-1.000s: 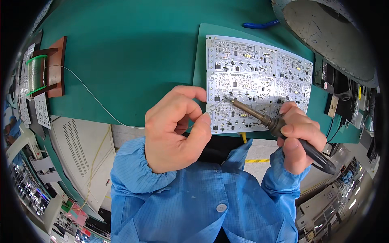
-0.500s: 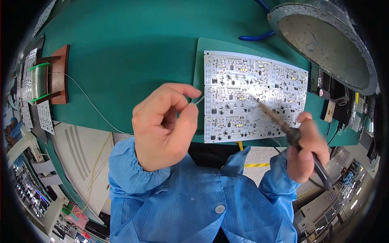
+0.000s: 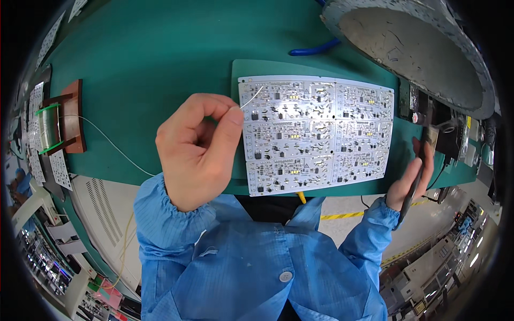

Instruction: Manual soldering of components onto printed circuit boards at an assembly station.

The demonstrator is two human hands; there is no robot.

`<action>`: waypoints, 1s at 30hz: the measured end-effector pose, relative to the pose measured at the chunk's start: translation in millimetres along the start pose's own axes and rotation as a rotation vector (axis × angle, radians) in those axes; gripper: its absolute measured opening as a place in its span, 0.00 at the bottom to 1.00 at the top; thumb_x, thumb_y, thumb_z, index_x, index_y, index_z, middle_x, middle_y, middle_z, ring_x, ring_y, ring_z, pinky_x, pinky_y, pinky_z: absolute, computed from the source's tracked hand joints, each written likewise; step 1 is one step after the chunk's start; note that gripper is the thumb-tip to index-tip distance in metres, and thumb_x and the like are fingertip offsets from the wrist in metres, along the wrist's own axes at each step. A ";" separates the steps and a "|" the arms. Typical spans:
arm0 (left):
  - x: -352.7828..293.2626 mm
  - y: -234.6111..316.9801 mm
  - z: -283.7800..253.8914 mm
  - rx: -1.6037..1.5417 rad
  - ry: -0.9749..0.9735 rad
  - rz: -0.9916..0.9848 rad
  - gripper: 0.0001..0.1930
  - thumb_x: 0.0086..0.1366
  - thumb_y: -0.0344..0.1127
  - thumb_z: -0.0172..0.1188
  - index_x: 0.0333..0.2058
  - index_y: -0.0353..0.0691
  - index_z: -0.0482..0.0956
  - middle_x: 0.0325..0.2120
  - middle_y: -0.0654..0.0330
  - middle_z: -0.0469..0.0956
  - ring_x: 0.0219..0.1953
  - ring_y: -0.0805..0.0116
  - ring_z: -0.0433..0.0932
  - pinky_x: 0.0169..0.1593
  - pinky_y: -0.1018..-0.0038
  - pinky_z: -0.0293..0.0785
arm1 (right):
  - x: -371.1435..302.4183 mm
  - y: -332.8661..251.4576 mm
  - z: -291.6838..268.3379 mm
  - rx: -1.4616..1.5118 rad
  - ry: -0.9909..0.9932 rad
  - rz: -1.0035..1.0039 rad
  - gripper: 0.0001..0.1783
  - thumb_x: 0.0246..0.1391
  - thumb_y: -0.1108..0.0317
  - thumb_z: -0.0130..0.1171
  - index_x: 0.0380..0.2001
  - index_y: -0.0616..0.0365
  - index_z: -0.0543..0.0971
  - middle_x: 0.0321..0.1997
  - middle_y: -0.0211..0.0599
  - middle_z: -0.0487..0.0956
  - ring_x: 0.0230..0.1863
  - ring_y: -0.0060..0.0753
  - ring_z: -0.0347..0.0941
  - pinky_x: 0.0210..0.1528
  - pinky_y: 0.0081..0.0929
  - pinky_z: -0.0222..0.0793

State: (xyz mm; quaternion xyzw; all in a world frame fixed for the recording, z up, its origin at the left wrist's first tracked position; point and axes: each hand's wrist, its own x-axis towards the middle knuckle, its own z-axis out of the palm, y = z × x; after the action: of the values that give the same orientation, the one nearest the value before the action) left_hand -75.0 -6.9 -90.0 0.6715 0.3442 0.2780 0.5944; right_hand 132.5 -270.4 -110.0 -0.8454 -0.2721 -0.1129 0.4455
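Observation:
Between thumb and forefinger, my left hand (image 3: 201,150) pinches a thin solder wire (image 3: 255,97). The wire's free end sticks out over the upper left corner of a white circuit board panel (image 3: 289,153), which is divided into several similar boards. At the right, beyond the panel's edge, my right hand (image 3: 411,181) is closed on a soldering iron (image 3: 409,203). The iron's handle points down toward my sleeve, while its tip is lost among the dark parts beside the holder. The solder runs back to a spool (image 3: 50,128) on a brown stand (image 3: 75,115).
A large grey round hood (image 3: 401,45) overhangs the upper right. Dark equipment (image 3: 455,134) stands at the table's right end. A blue cable (image 3: 316,49) lies behind the panel on the green table mat (image 3: 155,64). More boards (image 3: 60,168) lie near the spool.
My right hand has carried the soldering iron from over the panel to the right side. My left hand is slightly farther left, with more wire showing past its fingers. The panel appears shifted left in view.

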 end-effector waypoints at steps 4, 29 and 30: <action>-4.5 1.7 -0.6 -0.026 -0.028 -0.058 0.02 0.59 0.23 0.56 0.27 0.33 0.73 0.26 0.67 0.76 0.17 0.90 0.61 0.18 0.87 0.52 | -5.3 -7.8 2.0 0.061 0.009 0.039 0.23 0.58 0.67 0.50 0.54 0.67 0.66 0.49 0.53 0.75 0.51 0.39 0.70 0.56 0.33 0.61; -45.1 23.5 25.7 0.397 -0.114 0.399 0.07 0.47 0.18 0.60 0.27 0.33 0.76 0.34 0.50 0.77 0.25 0.74 0.74 0.25 0.81 0.67 | -43.7 -30.3 8.9 0.288 -0.183 -0.154 0.25 0.56 0.66 0.54 0.54 0.65 0.65 0.47 0.58 0.75 0.46 0.41 0.72 0.52 0.37 0.65; -45.3 27.5 30.0 0.417 -0.233 0.461 0.06 0.48 0.17 0.58 0.27 0.32 0.76 0.34 0.48 0.77 0.26 0.73 0.74 0.28 0.81 0.68 | -42.4 -33.4 8.4 0.228 -0.159 -0.150 0.26 0.60 0.55 0.48 0.53 0.67 0.67 0.44 0.58 0.76 0.46 0.41 0.72 0.52 0.38 0.65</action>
State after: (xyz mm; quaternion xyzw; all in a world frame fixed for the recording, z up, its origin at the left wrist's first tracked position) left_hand -75.5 -62.5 -65.3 0.8662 0.1626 0.2500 0.4009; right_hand 78.3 -263.7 -110.1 -0.7730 -0.3800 -0.0470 0.5058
